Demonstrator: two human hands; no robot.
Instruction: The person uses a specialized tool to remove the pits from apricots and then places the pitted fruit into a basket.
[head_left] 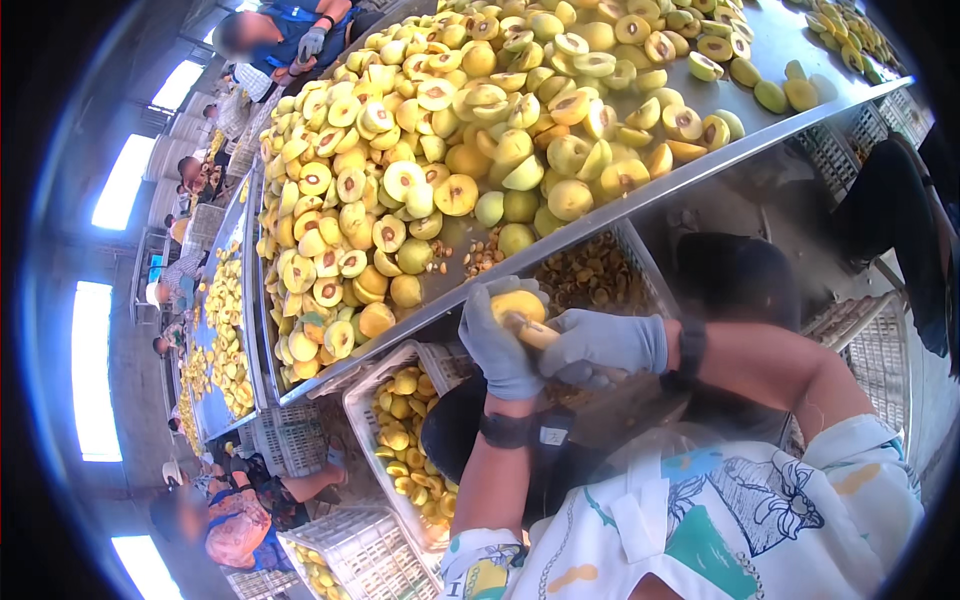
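Note:
My left hand (500, 345), in a grey glove, is closed around a yellow peach half (520, 303) just off the table's near edge. In my gloved right hand (612, 345) is a short tool with a pale wooden handle (541, 336). Its working end meets the fruit and is hidden there, so I cannot tell its exact kind. Beyond both hands, a large heap of halved peaches (403, 180) lies on the metal table (745, 150), many with brown pits still inside. Several loose pits (484, 255) lie near the edge.
A white crate (365, 430) of peach halves stands below the table, left of my knees. Beneath my hands, a bin (640, 265) holds brown pits. Another crate (360, 555) stands at lower left. Co-workers (285, 40) sit along the tables at left; a person's dark-clothed leg (895, 220) is at right.

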